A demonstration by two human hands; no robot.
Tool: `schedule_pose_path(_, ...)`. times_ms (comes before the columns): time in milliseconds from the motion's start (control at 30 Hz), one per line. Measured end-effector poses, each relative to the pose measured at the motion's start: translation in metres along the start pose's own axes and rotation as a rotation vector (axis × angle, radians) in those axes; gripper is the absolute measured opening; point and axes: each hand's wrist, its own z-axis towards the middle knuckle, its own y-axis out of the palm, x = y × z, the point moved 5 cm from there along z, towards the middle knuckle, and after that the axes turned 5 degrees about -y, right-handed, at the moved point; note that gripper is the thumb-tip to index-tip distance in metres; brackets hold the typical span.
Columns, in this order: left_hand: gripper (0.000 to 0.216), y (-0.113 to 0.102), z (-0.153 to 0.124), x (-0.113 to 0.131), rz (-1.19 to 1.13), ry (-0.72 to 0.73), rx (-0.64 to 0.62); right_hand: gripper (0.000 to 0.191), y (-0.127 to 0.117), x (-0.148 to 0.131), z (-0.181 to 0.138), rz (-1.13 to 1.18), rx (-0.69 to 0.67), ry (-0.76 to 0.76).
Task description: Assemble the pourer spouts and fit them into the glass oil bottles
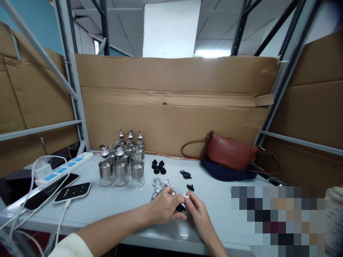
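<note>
— What is behind the tabletop [171, 169]?
— There is a wall of cardboard [166, 78]. In front of it, at the left, stand the glass bottles [137, 171] with metal bands, and several carry pouring spouts. At the right, a brown bag [232, 151] lies upon a dark blue cap [225, 172].

— And where is the work?
— Near the front edge, in the middle. A small black piece [180, 207] is between the two hands, partly covered by them.

— How are the fingers?
— On the left hand [166, 205], thumb and forefinger seem clamped on this black piece. On the right hand [197, 207], thumb and forefinger come together beside it, but I cannot tell if they pinch something.

— What lies around?
— Loose metal parts [158, 184] are just beyond the left hand. Farther are black stoppers [159, 167] and two small groups of black parts, one behind [185, 174] and one nearer [190, 187].

— How is this step done well, in your judgement?
— The left grip should be firm and steady, while the right fingertips work gently and straight, without twisting. Working low over the tabletop is wise, because such small pieces could slip and roll.
</note>
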Motion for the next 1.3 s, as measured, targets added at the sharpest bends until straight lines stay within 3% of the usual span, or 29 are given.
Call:
schedule_pose_path(100,0.054,0.001,-0.002,-0.003,-0.068,-0.003,-0.023,0.06,0.009,0.007,-0.001,0.115,-0.061,0.126)
schedule_pose_path(200,0.054,-0.001,-0.001,-0.002,-0.148,-0.043,-0.044,0.062,0.012,0.01,-0.002,0.162,-0.039,0.208)
schedule_pose_path(533,0.036,-0.006,0.004,-0.015,-0.027,-0.264,-0.023,0.041,0.001,0.007,-0.007,0.427,0.171,0.116)
schedule_pose_path(767,0.032,-0.007,0.006,-0.002,0.027,-0.135,-0.062,0.046,0.006,0.011,-0.006,0.414,0.143,0.179)
schedule_pose_path(933,0.023,-0.008,0.009,0.004,0.084,-0.159,-0.129,0.057,0.004,0.013,-0.006,0.39,0.184,0.269)
schedule_pose_path(1133,0.027,-0.007,0.01,0.003,0.141,-0.111,-0.107,0.06,0.012,0.005,-0.007,0.496,0.065,0.283)
schedule_pose_path(1300,0.024,-0.012,0.013,0.004,-0.01,-0.286,-0.097,0.058,0.014,0.003,-0.013,0.484,0.091,0.177)
